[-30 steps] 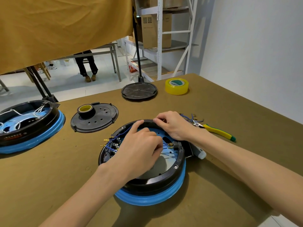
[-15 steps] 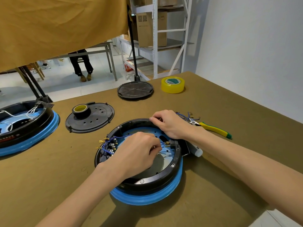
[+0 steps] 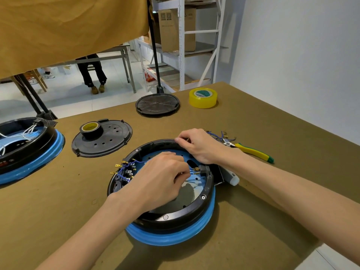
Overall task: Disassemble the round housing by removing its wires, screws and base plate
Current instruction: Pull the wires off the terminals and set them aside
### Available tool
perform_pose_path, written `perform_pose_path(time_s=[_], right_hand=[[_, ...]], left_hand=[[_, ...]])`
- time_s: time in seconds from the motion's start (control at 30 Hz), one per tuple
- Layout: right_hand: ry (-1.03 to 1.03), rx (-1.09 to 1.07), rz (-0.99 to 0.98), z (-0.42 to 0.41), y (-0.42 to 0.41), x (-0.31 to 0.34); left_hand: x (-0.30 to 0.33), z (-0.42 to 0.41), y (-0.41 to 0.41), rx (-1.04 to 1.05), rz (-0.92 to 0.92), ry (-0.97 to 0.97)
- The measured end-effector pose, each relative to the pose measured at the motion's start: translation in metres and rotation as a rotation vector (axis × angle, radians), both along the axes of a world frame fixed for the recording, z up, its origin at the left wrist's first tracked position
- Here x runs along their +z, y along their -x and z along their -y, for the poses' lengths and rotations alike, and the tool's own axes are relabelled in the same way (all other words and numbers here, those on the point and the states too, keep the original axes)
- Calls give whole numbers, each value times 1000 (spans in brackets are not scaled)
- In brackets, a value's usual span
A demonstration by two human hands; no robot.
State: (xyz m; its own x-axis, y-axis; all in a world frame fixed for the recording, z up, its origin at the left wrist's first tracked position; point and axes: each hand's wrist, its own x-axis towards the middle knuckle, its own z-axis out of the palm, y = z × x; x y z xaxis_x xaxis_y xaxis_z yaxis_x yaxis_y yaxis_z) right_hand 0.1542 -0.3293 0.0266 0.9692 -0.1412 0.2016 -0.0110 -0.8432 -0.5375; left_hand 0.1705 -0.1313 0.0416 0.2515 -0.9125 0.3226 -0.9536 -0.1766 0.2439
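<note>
- The round housing [image 3: 167, 215] sat near-center on your olive felt table [image 3: 253, 221], with bare room near and to the left.
- Your left hand [image 3: 155, 180] pinched blue wires [image 3: 191, 170] inside the glossy black ring.
- Your right hand [image 3: 200, 145] gripped the far rim, fingers curled.
- Yellow-handled pliers [image 3: 253, 152] lay just right of it.

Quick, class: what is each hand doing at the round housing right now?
Left hand: fingers curled, pinching the blue wires inside the housing.
Right hand: gripping the housing's far rim.
</note>
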Motion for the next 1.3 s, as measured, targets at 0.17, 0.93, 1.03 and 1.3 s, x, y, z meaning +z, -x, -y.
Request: perform_pose_path(time_s=[0.17, 0.93, 1.03, 1.3], right_hand=[[-3, -3, -21, 1, 1, 1], [-870, 419, -40, -41, 37, 58], [-954, 349, -90, -36, 38, 57], [-1145, 92, -35, -31, 38, 46]], left_hand=[[-2, -12, -6, 19, -30, -26], [54, -7, -28, 223, -877, 1019], [41, -11, -35, 326, -977, 1048], [24, -8, -41, 455, -1244, 1061]])
